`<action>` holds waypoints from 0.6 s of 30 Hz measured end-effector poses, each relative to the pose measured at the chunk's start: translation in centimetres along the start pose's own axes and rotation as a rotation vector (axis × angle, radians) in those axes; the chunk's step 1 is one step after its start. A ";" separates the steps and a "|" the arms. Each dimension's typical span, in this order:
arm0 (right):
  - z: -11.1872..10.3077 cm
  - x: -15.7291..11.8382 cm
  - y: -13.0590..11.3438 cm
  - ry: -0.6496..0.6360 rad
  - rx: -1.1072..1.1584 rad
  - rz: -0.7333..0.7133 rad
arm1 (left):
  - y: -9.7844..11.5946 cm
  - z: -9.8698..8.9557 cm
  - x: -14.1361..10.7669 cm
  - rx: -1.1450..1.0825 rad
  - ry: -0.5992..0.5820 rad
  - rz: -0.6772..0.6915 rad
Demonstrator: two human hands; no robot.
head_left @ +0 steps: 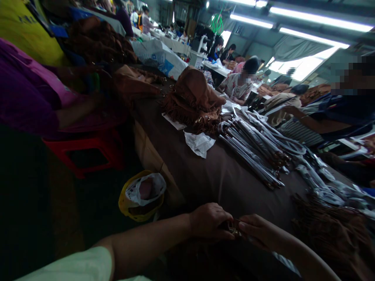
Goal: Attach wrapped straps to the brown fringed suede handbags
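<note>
At the near edge of the table, my left hand (pixel 209 220) is closed on a small gold-coloured metal ring (pixel 232 227) joined to something brown, perhaps a strap. Facing it, my right hand (pixel 259 230) pinches at the same piece from the other side. The fingertips almost meet, and dim light hides exactly how the piece is joined. Dark brown material, hard to make out, lies below my hands. To the right sits a pile of brown fringed pieces (pixel 336 230). Beyond my hands lie bundled straps in whitish wrapping (pixel 252 150) with brown ends.
Brown fringed bags (pixel 196 93) are heaped on the dark table (pixel 202 183), beside crumpled white paper (pixel 200 143). A yellow bucket (pixel 124 210) with a plastic liner stands left. Beyond it are a red stool (pixel 88 146) and a seated person in purple (pixel 26 93). Other people work opposite.
</note>
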State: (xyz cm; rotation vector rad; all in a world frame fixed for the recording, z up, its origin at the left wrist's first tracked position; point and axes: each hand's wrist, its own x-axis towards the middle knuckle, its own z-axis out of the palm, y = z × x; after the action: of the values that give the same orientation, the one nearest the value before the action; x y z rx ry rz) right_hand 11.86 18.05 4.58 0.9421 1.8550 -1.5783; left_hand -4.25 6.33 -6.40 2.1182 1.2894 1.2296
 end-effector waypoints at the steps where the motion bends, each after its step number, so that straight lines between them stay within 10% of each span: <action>1: 0.1 -0.1 0.0 0.002 0.002 0.003 | 0.0 0.0 0.0 0.003 -0.004 -0.002; 13: 4.0 -0.5 3.1 0.301 -0.024 -0.067 | 0.3 0.7 -0.1 0.001 -0.006 -0.046; 18: 1.7 -1.5 2.8 0.112 0.063 0.012 | 2.8 -0.3 1.0 0.058 -0.064 -0.067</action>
State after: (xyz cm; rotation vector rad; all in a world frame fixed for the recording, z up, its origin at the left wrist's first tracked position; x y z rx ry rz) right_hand 14.88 16.32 3.64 1.0883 1.8804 -1.6153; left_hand -2.81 5.69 -3.83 2.1189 1.3719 1.1007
